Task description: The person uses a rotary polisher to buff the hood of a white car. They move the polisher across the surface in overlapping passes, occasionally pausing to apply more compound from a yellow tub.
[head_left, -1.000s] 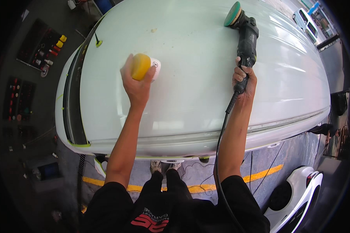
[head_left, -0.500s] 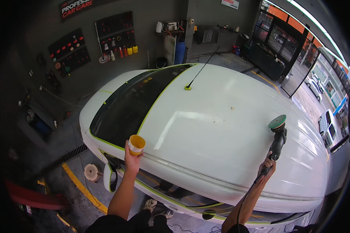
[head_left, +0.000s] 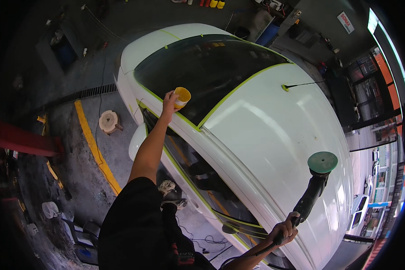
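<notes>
On a grey floor (head_left: 121, 150) stands a big white car (head_left: 270, 121) with a dark front window (head_left: 211, 63). Over its roof is a black polisher (head_left: 311, 195); the right hand (head_left: 283, 230) wraps its fingers snugly around it. The left hand (head_left: 169, 103) curls its fingers around a small yellow cup (head_left: 183, 96) near the window.

polisher (head_left: 311, 194) partly behind right-hand fingers (head_left: 286, 232); shirt (head_left: 130, 229) cut by lower edge

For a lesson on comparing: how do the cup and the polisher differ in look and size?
The cup is mostly yellow; the polisher is black with a green pad. The cup is short and round, the polisher longer and larger. Both are held: the cup in the left hand, the polisher in the right hand.
</notes>
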The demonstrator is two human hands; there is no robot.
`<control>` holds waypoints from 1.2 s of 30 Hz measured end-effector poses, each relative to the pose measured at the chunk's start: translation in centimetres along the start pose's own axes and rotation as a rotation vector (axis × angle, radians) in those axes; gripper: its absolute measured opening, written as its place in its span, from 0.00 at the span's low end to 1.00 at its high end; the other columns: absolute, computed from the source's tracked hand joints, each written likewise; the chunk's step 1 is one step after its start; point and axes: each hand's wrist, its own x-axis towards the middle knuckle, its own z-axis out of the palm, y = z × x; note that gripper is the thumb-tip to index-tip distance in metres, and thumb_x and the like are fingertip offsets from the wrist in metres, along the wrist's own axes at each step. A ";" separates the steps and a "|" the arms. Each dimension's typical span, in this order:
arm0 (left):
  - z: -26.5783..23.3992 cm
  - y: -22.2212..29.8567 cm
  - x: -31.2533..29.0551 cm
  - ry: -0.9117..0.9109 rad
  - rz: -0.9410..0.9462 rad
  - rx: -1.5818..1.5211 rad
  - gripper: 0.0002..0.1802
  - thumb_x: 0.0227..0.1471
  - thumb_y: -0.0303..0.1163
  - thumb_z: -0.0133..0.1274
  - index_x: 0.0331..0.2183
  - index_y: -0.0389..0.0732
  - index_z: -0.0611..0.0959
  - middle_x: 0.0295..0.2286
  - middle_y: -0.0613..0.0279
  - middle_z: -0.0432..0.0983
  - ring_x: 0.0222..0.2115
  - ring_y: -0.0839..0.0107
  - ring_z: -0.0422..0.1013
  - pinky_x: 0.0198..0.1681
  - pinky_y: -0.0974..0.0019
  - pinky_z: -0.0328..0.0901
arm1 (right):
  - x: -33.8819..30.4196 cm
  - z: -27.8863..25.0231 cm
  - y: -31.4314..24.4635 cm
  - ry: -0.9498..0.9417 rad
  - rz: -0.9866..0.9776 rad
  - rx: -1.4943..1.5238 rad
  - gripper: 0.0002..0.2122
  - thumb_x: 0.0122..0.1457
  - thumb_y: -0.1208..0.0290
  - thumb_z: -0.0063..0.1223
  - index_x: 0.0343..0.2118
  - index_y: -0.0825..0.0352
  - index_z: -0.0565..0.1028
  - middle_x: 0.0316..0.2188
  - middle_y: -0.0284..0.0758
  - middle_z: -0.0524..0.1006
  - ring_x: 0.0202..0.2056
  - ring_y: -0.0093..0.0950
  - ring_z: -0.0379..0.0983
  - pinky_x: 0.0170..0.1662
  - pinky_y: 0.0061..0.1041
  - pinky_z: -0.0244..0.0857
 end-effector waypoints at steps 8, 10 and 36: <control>-1.0 -2.1 7.4 0.200 0.208 0.347 0.37 0.69 0.57 0.42 0.57 0.33 0.80 0.55 0.41 0.78 0.59 0.45 0.72 0.64 0.53 0.63 | -1.6 1.9 6.8 0.078 0.075 -0.018 0.27 0.64 0.81 0.50 0.63 0.79 0.54 0.50 0.49 0.73 0.22 0.22 0.68 0.19 0.21 0.69; -2.5 -1.2 8.4 0.203 0.238 0.340 0.40 0.69 0.59 0.42 0.60 0.30 0.77 0.57 0.37 0.76 0.61 0.44 0.70 0.64 0.52 0.62 | -1.9 2.2 8.0 0.106 0.073 -0.015 0.27 0.63 0.81 0.49 0.63 0.79 0.54 0.52 0.50 0.71 0.21 0.22 0.68 0.18 0.21 0.69; 20.9 4.3 -38.5 -1.302 -0.237 0.017 0.42 0.64 0.47 0.61 0.67 0.33 0.62 0.53 0.54 0.72 0.53 0.67 0.71 0.58 0.60 0.67 | -9.3 3.9 12.5 0.268 -0.011 -1.547 0.54 0.49 0.82 0.57 0.79 0.63 0.38 0.60 0.51 0.68 0.43 0.26 0.76 0.42 0.22 0.74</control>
